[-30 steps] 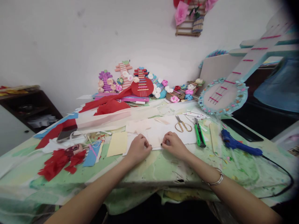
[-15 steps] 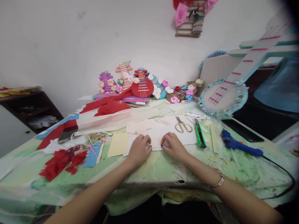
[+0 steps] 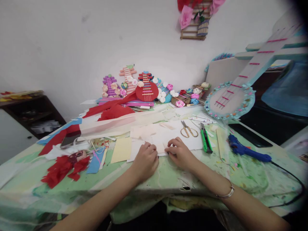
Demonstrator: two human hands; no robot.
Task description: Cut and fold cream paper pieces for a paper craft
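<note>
My left hand (image 3: 145, 160) and my right hand (image 3: 180, 152) rest close together on the near edge of a white paper sheet (image 3: 168, 134) on the green paint-stained table (image 3: 168, 178). Both hands have their fingers curled in a pinch on a small pale paper piece (image 3: 160, 148) between them. A silver bangle (image 3: 226, 192) circles my right wrist. Gold scissors (image 3: 189, 130) and a green utility knife (image 3: 205, 138) lie just right of my right hand.
A blue glue gun (image 3: 245, 149) with its cord lies at the right. Red crepe scraps (image 3: 61, 166), a cream card (image 3: 121, 149) and a phone (image 3: 69, 140) lie at the left. Paper guitars with flowers (image 3: 144, 88) line the wall; a large teal-trimmed one (image 3: 231, 99) leans at right.
Both hands have drawn slightly nearer to each other and toward me along the sheet's edge. The view has dipped a little.
</note>
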